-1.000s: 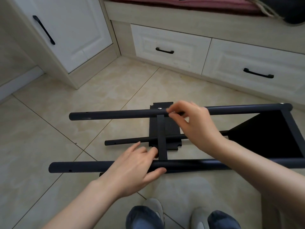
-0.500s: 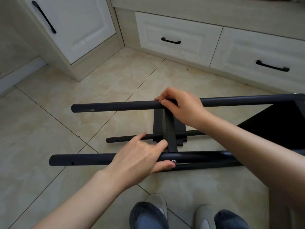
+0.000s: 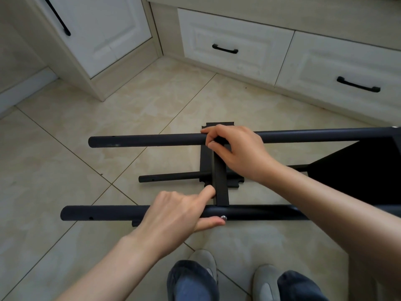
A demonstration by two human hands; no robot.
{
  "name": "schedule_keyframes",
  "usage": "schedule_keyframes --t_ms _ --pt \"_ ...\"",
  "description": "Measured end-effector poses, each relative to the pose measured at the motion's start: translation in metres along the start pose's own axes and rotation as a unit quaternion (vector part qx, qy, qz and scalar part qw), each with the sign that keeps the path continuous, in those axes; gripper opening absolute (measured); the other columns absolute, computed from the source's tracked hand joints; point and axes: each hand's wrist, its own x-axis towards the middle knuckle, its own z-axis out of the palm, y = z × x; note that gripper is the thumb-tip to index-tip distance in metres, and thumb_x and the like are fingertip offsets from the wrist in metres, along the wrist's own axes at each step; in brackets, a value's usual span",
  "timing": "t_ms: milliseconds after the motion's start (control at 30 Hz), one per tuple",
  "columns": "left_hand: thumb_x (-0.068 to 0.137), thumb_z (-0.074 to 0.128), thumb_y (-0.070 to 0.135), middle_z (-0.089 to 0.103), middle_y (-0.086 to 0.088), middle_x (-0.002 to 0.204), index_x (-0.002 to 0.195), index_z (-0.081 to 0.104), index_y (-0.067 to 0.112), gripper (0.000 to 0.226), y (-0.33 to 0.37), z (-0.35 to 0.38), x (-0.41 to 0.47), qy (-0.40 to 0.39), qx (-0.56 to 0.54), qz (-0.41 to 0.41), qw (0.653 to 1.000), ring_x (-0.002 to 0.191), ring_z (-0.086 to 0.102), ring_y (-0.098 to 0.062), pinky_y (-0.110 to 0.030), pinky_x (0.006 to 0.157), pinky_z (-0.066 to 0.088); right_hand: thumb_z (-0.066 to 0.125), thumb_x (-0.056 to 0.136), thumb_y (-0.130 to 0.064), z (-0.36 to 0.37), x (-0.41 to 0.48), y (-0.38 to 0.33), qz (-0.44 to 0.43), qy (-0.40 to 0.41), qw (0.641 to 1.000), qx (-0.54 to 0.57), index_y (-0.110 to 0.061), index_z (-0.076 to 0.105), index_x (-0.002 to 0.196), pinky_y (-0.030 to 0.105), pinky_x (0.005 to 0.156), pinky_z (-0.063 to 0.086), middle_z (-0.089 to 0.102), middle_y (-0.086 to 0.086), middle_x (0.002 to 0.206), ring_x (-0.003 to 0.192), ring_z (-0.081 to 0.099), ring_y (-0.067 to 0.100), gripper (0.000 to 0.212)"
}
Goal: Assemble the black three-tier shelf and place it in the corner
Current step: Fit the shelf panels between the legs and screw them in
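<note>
With the shelf frame lying sideways on the tiled floor, fixing the middle tier panel appears in hand: left hand clasps the near pole beside its screw, right hand pinches the far pole at the panel joint, where the fastener probably needs squaring and tightening next.

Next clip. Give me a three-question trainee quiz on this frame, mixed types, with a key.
1. True or false: the left hand holds the near black round metal tube.
2. The small silver screw head sits on: A) that near tube, B) the beige floor, C) a white drawer.
3. Which hand pinches at the far black round metal tube, where the black flat shelf panel meets it?
Key: 1 true; 2 A; 3 the right hand.
</note>
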Motion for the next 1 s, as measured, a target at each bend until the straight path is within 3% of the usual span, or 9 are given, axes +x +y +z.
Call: schedule_keyframes --t_ms 167,367,433,467,533,600,667,800,1000 --pt "0.091 0.042 0.064 0.055 0.007 0.054 0.095 0.075 0.016 0.058 0.007 0.010 -0.010 0.089 0.009 0.002 0.996 0.041 0.056 -0.013 -0.025 0.031 0.033 0.059 0.095 -0.022 0.001 -0.004 -0.004 -0.005 -0.004 1.000 -0.004 -0.024 0.065 0.095 0.028 0.088 0.036 0.064 -0.022 0.127 0.107 0.060 0.014 0.006" --pt "0.090 0.042 0.065 0.055 0.009 0.053 0.096 0.073 0.016 0.058 0.006 0.009 -0.012 0.091 -0.012 -0.001 0.996 0.042 0.056 -0.013 -0.025 0.034 0.030 0.060 0.095 -0.023 0.001 -0.005 -0.006 -0.008 -0.018 0.999 -0.025 -0.024 0.065 0.095 0.024 0.091 0.032 0.063 -0.020 0.129 0.112 0.059 0.011 0.005" --pt "0.089 0.045 0.063 0.057 0.007 0.060 0.093 0.073 0.014 0.056 0.005 0.009 -0.011 0.113 -0.017 0.011 0.993 0.051 0.058 -0.014 -0.026 0.038 0.036 0.060 0.095 -0.024 -0.001 -0.005 -0.007 -0.005 -0.027 0.999 -0.030 -0.024 0.066 0.096 0.024 0.092 0.032 0.062 -0.020 0.130 0.113 0.059 0.012 0.006" --pt "0.089 0.047 0.062 0.060 0.005 0.067 0.093 0.072 0.013 0.055 0.005 0.010 -0.010 0.123 -0.017 0.015 0.992 0.060 0.061 -0.017 -0.028 0.044 0.043 0.060 0.095 -0.024 -0.001 -0.005 -0.007 -0.004 -0.029 0.999 -0.032 -0.024 0.066 0.096 0.024 0.093 0.032 0.062 -0.019 0.130 0.113 0.059 0.012 0.006" --pt "0.089 0.050 0.061 0.067 -0.001 0.089 0.099 0.067 0.011 0.054 0.005 0.013 -0.009 0.131 -0.014 0.018 0.991 0.086 0.064 -0.023 -0.033 0.069 0.053 0.061 0.095 -0.024 -0.002 -0.006 -0.008 -0.004 -0.030 0.999 -0.034 -0.023 0.067 0.097 0.024 0.095 0.032 0.063 -0.018 0.130 0.113 0.059 0.013 0.006" --pt "0.089 0.050 0.060 0.067 -0.007 0.108 0.114 0.058 0.012 0.054 0.005 0.014 -0.008 0.125 -0.017 0.024 0.992 0.112 0.056 -0.027 -0.040 0.096 0.049 0.062 0.094 -0.024 -0.002 -0.007 -0.009 -0.005 -0.027 0.999 -0.032 -0.022 0.068 0.098 0.025 0.098 0.032 0.064 -0.016 0.129 0.114 0.059 0.014 0.007" --pt "0.090 0.050 0.058 0.064 -0.010 0.125 0.133 0.055 0.015 0.061 0.003 0.012 -0.005 0.095 -0.017 0.043 0.994 0.131 0.046 -0.030 -0.050 0.111 0.042 0.062 0.094 -0.024 -0.002 -0.008 -0.010 -0.007 -0.028 0.999 -0.032 -0.021 0.068 0.098 0.028 0.102 0.033 0.064 -0.014 0.129 0.115 0.059 0.015 0.008" --pt "0.094 0.044 0.058 0.047 -0.010 0.153 0.146 0.052 0.015 0.068 0.001 0.004 0.002 0.018 -0.016 0.075 0.997 0.149 0.031 -0.034 -0.051 0.119 0.031 0.062 0.094 -0.025 -0.003 -0.007 -0.011 0.007 -0.029 0.999 -0.017 -0.022 0.068 0.097 0.030 0.101 0.036 0.064 -0.016 0.129 0.113 0.059 0.014 0.007" --pt "0.092 0.049 0.060 0.023 0.000 0.166 0.150 0.047 0.026 0.068 -0.006 0.000 0.008 -0.036 -0.136 0.065 0.988 0.156 0.011 -0.018 -0.042 0.123 0.018 0.060 0.094 -0.025 -0.009 -0.001 -0.014 0.057 -0.043 0.996 0.050 -0.028 0.066 0.093 0.037 0.096 0.046 0.067 -0.019 0.123 0.110 0.062 0.009 0.008"
